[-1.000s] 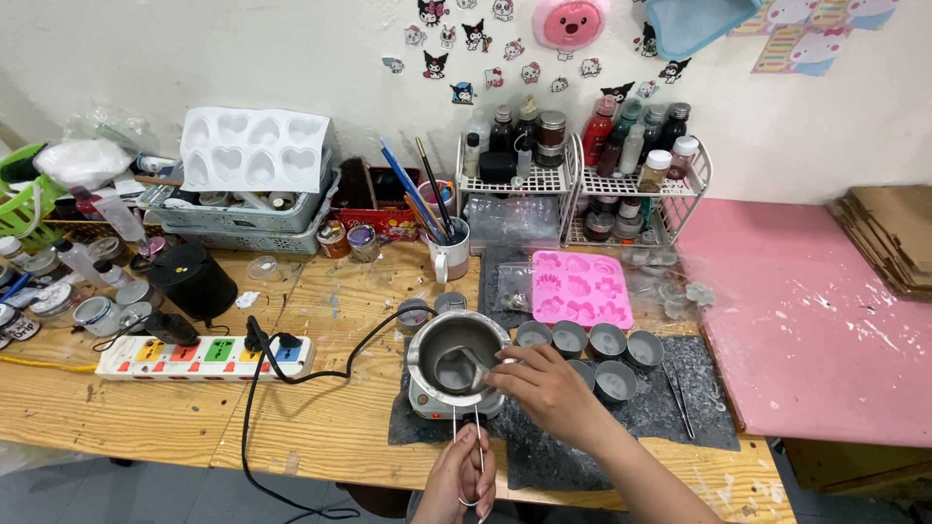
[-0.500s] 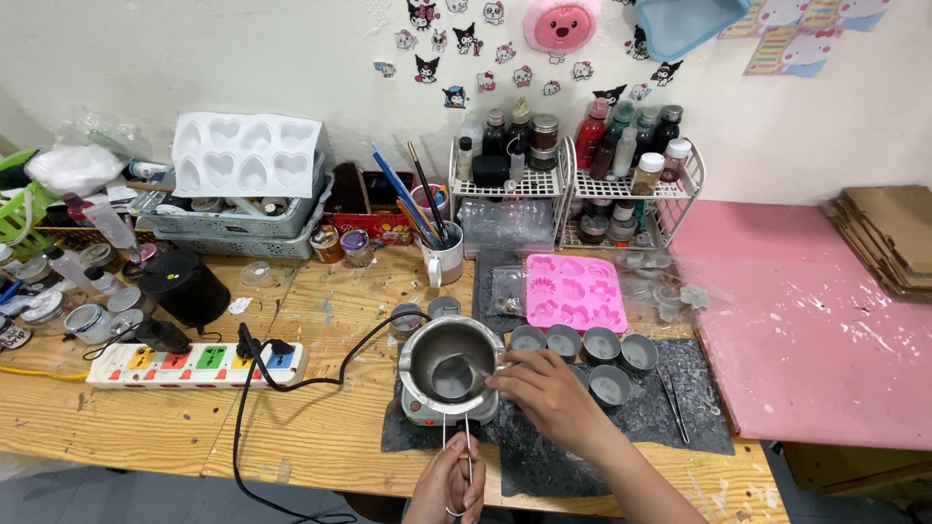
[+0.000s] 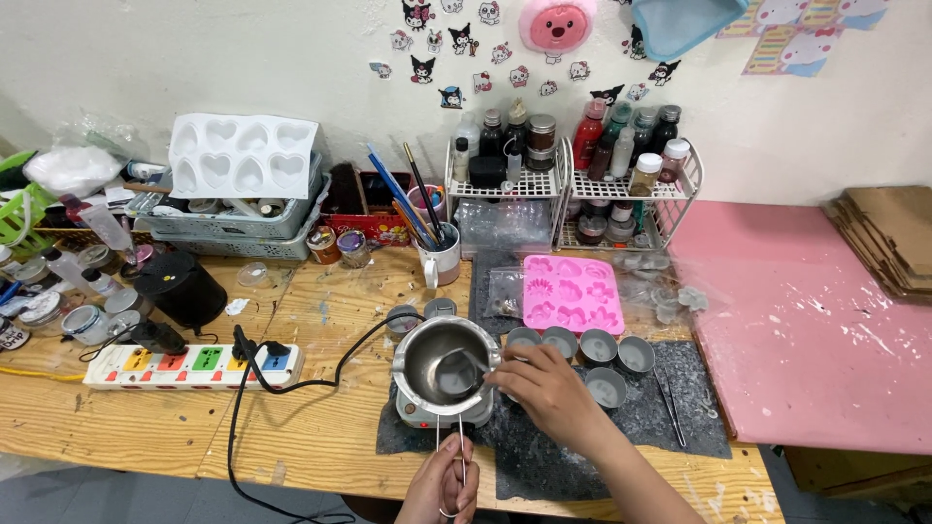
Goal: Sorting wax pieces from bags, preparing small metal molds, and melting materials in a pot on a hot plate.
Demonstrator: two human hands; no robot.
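Steel, small and shiny, the melting pot [image 3: 446,364] sits on a little heater base [image 3: 427,415] over a dark mat [image 3: 544,456] near the front edge of the wooden tabletop [image 3: 320,427]. Below the pot, the left hand [image 3: 442,485] has its grip closed around the pot's thin wire handle [image 3: 449,456], seemingly to keep the pot from turning. To the right of the pot, the right hand [image 3: 546,388] reaches over the rim, its grip pinched on a spoon [image 3: 456,369] whose bowl lies inside the pot, angled as if for stirring or scooping. Right of the pot stand several small grey cups [image 3: 582,347], close by; behind them lies a pink mould [image 3: 571,291]. To the pot's left a power strip [image 3: 184,364] feeds a black cable [image 3: 320,374].

What the pot holds is hard to make out against the reflections. The spoon's handle is hidden under the fingers, and the lower frame edge cuts off the left hand at the wrist.
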